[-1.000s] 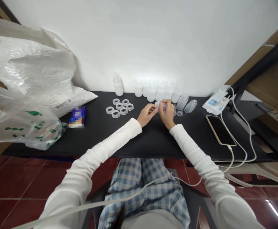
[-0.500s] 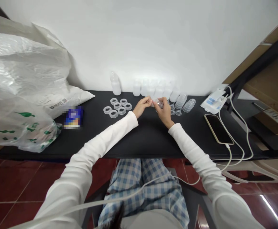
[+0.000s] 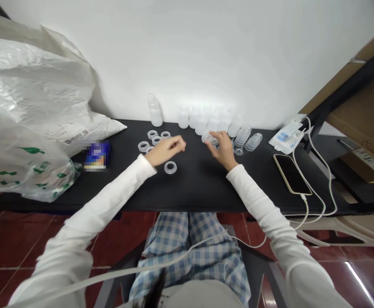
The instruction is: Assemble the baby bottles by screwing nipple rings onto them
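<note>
My left hand (image 3: 167,149) hovers over the group of clear plastic collar rings (image 3: 143,146), fingers curled together, with nothing visible in them. One collar ring (image 3: 170,167) lies apart on the black table, just below that hand. Between the thumb and forefinger of my right hand (image 3: 223,149) is a clear bottle nipple (image 3: 207,136); its far side blends with the bottles behind. More clear nipples (image 3: 239,151) lie beside and partly behind this hand. White translucent bottles (image 3: 183,117) stand in a group along the wall. Apart to the left stands a bottle with a domed cap (image 3: 155,112).
Stacked clear caps (image 3: 253,142) lie right of my right hand. Farther right are a phone (image 3: 292,174) on a white cable and a white-and-blue pack (image 3: 285,137). On the left, large plastic bags (image 3: 36,85) and a blue packet (image 3: 97,155) occupy the table.
My left hand has moved left from beside my right hand to above the rings. One ring now lies nearer the front edge. My right hand stays near the bottles with the nipple.
</note>
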`<move>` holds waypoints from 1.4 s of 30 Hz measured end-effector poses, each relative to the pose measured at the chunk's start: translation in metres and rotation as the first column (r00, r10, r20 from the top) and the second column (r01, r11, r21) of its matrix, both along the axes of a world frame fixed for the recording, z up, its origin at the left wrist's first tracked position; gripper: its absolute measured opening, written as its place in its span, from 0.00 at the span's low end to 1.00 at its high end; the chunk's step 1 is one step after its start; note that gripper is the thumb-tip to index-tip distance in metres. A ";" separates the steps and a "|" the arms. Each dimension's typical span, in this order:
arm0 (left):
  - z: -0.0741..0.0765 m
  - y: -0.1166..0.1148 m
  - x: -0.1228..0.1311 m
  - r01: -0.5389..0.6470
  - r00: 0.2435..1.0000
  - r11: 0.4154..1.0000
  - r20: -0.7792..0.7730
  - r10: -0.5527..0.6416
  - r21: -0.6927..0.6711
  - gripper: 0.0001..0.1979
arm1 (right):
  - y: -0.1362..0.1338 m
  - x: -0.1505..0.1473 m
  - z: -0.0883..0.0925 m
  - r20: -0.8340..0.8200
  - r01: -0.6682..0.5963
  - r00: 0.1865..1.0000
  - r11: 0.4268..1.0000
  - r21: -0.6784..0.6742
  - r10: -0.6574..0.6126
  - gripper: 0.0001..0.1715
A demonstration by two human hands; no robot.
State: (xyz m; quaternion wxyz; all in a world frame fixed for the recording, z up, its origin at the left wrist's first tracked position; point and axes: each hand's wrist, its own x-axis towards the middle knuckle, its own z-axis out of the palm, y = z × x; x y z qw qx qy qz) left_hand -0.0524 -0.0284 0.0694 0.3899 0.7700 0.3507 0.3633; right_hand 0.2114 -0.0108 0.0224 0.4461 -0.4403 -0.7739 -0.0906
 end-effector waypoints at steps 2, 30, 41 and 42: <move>-0.016 -0.017 -0.024 0.076 0.972 0.992 -0.230 -0.052 0.099 0.09 | 0.001 0.001 -0.002 0.011 0.045 0.999 0.999 0.006 -0.045 0.21; -0.058 0.022 0.096 0.001 0.841 0.969 0.524 0.134 -0.249 0.24 | -0.005 -0.020 -0.009 -0.533 0.074 0.821 0.964 -0.254 -0.204 0.25; -0.062 0.019 0.095 -0.033 0.777 0.945 0.586 0.229 -0.325 0.13 | -0.004 -0.025 -0.011 -0.429 -0.013 0.895 0.955 -0.298 -0.121 0.26; -0.061 0.020 0.094 -0.034 0.772 0.944 0.592 0.233 -0.328 0.12 | -0.003 -0.024 -0.012 -0.389 -0.033 0.917 0.953 -0.302 -0.092 0.25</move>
